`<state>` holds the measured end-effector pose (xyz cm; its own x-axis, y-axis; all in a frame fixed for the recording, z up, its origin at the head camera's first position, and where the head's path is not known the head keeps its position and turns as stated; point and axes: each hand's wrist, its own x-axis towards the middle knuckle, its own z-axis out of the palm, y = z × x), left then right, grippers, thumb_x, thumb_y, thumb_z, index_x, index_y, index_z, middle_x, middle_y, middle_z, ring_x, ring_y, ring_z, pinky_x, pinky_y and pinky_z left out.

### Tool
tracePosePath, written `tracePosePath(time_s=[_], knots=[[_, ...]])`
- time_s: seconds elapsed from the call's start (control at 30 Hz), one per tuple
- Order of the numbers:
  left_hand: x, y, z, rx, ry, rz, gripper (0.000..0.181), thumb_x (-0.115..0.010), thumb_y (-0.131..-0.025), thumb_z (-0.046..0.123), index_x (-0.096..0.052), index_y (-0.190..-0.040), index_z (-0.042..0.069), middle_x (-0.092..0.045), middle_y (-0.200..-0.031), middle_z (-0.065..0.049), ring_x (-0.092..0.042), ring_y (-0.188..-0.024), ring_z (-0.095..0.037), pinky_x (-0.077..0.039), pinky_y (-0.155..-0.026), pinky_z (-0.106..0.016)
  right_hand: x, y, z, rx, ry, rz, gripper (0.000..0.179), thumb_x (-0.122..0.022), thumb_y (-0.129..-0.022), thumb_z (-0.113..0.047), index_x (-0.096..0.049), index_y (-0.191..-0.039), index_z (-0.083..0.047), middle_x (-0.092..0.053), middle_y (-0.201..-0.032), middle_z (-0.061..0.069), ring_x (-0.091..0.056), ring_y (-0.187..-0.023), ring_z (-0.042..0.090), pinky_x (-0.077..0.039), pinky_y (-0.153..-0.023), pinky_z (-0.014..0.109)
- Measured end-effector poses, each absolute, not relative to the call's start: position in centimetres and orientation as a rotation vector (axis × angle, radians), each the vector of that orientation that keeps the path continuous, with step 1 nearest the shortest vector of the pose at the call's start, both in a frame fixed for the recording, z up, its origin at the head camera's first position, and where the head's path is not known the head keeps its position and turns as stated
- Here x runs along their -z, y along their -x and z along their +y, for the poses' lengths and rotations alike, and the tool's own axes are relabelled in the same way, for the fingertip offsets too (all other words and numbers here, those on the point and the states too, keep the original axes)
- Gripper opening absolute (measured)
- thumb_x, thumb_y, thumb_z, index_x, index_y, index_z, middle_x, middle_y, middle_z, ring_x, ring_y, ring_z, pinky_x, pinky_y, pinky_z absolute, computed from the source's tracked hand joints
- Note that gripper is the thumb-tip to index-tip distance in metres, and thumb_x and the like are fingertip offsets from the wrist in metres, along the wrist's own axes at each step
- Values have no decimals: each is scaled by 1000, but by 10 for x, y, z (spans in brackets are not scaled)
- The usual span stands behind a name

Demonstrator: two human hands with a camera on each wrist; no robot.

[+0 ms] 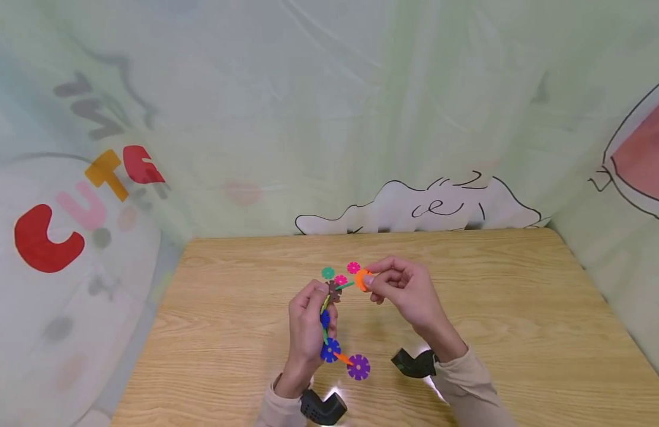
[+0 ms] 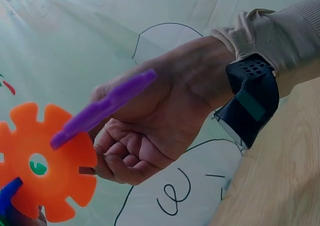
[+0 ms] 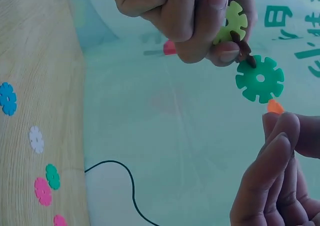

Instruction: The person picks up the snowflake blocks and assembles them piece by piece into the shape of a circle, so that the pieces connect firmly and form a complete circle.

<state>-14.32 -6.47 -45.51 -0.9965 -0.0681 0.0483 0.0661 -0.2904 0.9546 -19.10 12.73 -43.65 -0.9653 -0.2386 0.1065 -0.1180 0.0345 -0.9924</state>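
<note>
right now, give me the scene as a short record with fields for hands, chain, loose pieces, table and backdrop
left hand: grips a chain of notched discs
right hand: pinches an orange disc
contact point: orange disc meets a green disc; slot depth unclear
other chain end: purple disc
loose on table: small green disc, two pink discs, light blue disc, white disc
table: wood-grain top
backdrop: pale sheet with printed letters and drawings
</note>
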Motion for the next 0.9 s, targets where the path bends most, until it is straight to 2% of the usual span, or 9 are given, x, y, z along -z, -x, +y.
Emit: tracePosePath(time_s=[0.3, 0.7, 0.9], knots=[[453, 142, -64, 2445, 6, -1829, 31, -45, -108, 13, -56, -91, -12, -50, -54, 7, -44, -40, -4, -39, -37, -15, 429, 184, 127, 2097, 434, 2223, 17, -74, -97, -1, -69, -110, 8, -76, -80, -3, -69, -65, 19, -63, -66, 29], [450, 139, -64, 2468, 41, -1849, 35, -45, -109, 15, -56, -92, -14, -51, -56, 7, -45, -42, -3, -39, -37, -15, 429, 180, 128, 2131, 571, 2157, 13, -74, -95, 3, -67, -101, 12, -79, -85, -5, -70, -65, 11, -64, -63, 32], [448, 139, -66, 2442, 48, -1889, 37, -50, -110, 17, -59, -91, -13, -50, -55, 8, -44, -41, -3, -39, -37, -14, 431, 178, 123, 2172, 631, 2156, 8, -74, -93, 7, -69, -97, 12, -79, -83, -5, -70, -64, 9, -62, -59, 28]])
